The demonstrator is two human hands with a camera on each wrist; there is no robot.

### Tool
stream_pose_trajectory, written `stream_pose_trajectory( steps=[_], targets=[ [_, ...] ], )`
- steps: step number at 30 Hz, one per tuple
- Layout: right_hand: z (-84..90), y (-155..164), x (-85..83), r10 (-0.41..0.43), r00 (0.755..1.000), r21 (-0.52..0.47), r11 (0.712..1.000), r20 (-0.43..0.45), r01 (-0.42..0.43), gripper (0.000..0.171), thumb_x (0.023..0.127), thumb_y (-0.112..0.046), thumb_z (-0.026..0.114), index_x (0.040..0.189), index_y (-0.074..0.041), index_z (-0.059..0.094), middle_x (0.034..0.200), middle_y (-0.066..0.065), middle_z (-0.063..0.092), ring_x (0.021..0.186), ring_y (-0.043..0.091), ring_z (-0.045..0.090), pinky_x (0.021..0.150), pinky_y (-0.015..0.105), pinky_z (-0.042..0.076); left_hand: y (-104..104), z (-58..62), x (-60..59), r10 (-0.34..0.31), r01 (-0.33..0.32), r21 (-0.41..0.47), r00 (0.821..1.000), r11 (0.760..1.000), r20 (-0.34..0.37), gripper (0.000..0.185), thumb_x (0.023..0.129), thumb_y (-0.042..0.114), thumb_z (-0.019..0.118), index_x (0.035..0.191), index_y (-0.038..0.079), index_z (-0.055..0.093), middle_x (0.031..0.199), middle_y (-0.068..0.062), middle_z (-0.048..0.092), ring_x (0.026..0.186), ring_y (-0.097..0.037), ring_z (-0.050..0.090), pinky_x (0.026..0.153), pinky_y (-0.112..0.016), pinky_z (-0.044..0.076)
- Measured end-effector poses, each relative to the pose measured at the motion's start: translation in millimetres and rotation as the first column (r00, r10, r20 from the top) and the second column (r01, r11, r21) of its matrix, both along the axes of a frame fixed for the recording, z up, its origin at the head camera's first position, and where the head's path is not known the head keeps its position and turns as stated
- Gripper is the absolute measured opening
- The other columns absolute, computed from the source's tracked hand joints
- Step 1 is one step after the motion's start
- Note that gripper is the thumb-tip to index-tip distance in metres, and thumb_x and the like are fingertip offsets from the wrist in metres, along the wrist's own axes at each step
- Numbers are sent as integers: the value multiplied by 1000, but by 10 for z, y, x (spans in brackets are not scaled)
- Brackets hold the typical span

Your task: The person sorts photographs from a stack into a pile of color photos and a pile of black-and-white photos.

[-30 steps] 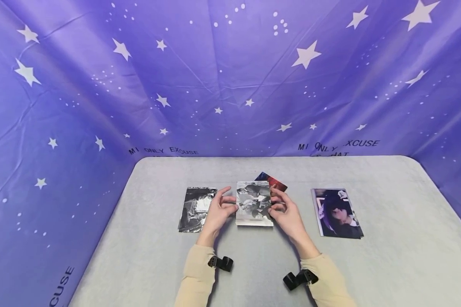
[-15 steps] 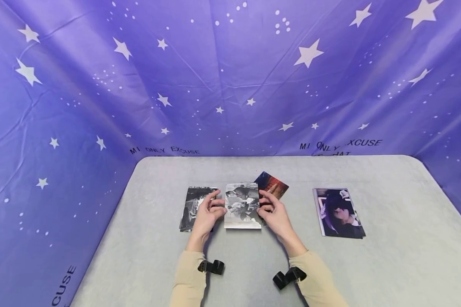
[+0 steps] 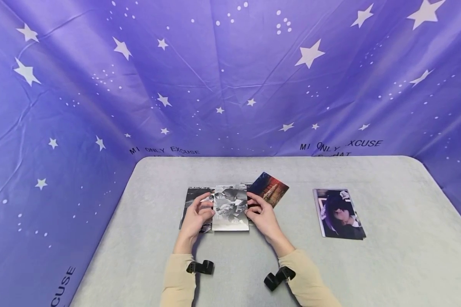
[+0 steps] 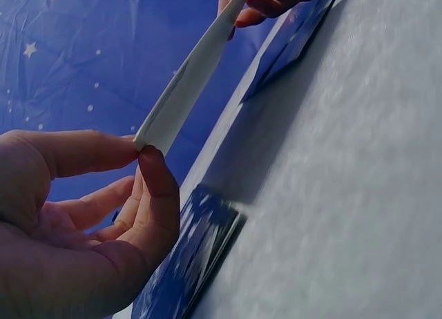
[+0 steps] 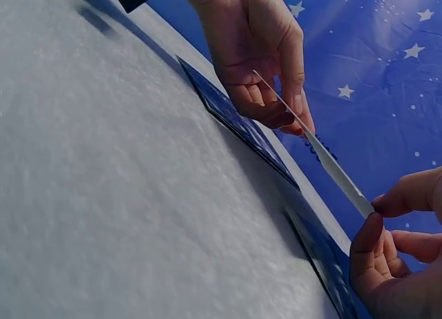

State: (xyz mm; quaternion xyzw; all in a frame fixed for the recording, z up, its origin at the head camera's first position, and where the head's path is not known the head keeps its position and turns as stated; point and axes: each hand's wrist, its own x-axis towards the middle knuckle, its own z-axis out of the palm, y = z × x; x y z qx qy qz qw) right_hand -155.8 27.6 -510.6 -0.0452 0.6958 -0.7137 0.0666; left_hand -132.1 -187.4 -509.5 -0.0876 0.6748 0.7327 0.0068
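Holding a black-and-white photo [image 3: 230,207] by its two side edges, the person keeps it raised just above the grey worktop [image 3: 388,264], partly over the dark print pile [image 3: 192,200] at the left. The left hand [image 3: 195,215] pinches the left edge between thumb and forefinger; the wrist view shows the pinch plainly. The right hand [image 3: 262,216] pinches the opposite edge the same way. Both hands are clamped on the photo, which hangs level between them, off the surface.

To do this well, I'd judge the pinches should stay light and at the very margins, so the print neither bows nor picks up fingermarks, and both sides should travel together.

A red-and-blue card [image 3: 270,188] lies tilted just beyond the right hand, and a portrait print [image 3: 339,213] rests well apart to the right. No box, tray or other container is to be seen; everything lies loose on the worktop.
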Motion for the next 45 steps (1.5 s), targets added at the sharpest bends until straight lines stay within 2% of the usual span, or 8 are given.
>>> stream_pose_trajectory(
  steps=[7, 11, 16, 20, 23, 29, 39, 45],
  targets=[
    [-5, -139, 10, 30, 999, -18, 999, -13, -31, 54, 78, 15, 63, 131, 11, 50, 105, 23, 56, 73, 10, 56, 61, 16, 44, -154, -5, 33, -13, 13, 22, 1000, 1000, -8, 65, 75, -20, 56, 138, -3, 46, 97, -11, 55, 75, -7, 60, 68, -19, 49],
    [74, -213, 32, 54, 998, -15, 998, -26, -54, 51, 78, 17, 61, 128, 14, 51, 103, 26, 56, 71, 10, 56, 60, 16, 44, -242, 2, 50, -28, 28, 11, 999, 1000, -21, 64, 76, -20, 54, 138, -7, 45, 97, -11, 52, 73, -7, 58, 70, -18, 48],
    [295, -301, 113, 87, 995, 4, 996, -50, -87, 48, 77, 20, 58, 125, 18, 50, 102, 33, 53, 74, 25, 59, 61, 16, 44, -334, 25, 75, -23, 23, -22, 1000, 1000, -13, 62, 76, -20, 53, 137, -10, 45, 97, -10, 51, 73, -6, 57, 70, -16, 47],
    [354, -363, 147, 95, 994, 24, 995, -52, -94, 48, 78, 18, 59, 125, 17, 50, 102, 32, 54, 79, 35, 61, 62, 17, 44, -410, 26, 84, -27, 27, -26, 1000, 999, 10, 62, 77, -20, 53, 137, -10, 45, 98, -11, 51, 72, -6, 56, 69, -15, 46],
    [287, -414, 125, 103, 993, 32, 994, -57, -101, 48, 78, 16, 60, 125, 16, 51, 101, 29, 55, 80, 36, 62, 62, 17, 45, -479, 20, 90, -44, 45, -38, 999, 998, 22, 63, 77, -20, 52, 138, -10, 43, 99, -11, 50, 72, -5, 56, 69, -16, 46],
    [-49, -540, 9, 116, 990, 53, 992, -82, -112, 51, 78, 12, 64, 128, 11, 53, 101, 21, 58, 74, 17, 63, 61, 18, 48, -599, 5, 102, -56, 58, -77, 998, 995, 29, 61, 78, -20, 51, 138, -10, 44, 99, -12, 50, 71, -6, 56, 67, -16, 46],
    [-45, -646, -28, 156, 975, 48, 988, -157, -150, 48, 76, 7, 63, 123, 9, 55, 94, 12, 59, 73, 13, 64, 62, 26, 54, -734, 60, 93, -56, 66, -199, 997, 978, 56, 57, 78, -18, 54, 135, -11, 47, 100, -15, 53, 71, -5, 56, 66, -17, 46],
    [-53, -765, -46, 169, 985, 47, 985, -41, -167, 53, 75, 12, 62, 126, 11, 52, 98, 18, 58, 73, 19, 65, 62, 29, 56, -800, 91, 82, -28, 44, -301, 998, 953, 57, 52, 77, -19, 52, 129, -14, 51, 99, -18, 56, 73, -9, 53, 63, -17, 44]
  ],
)
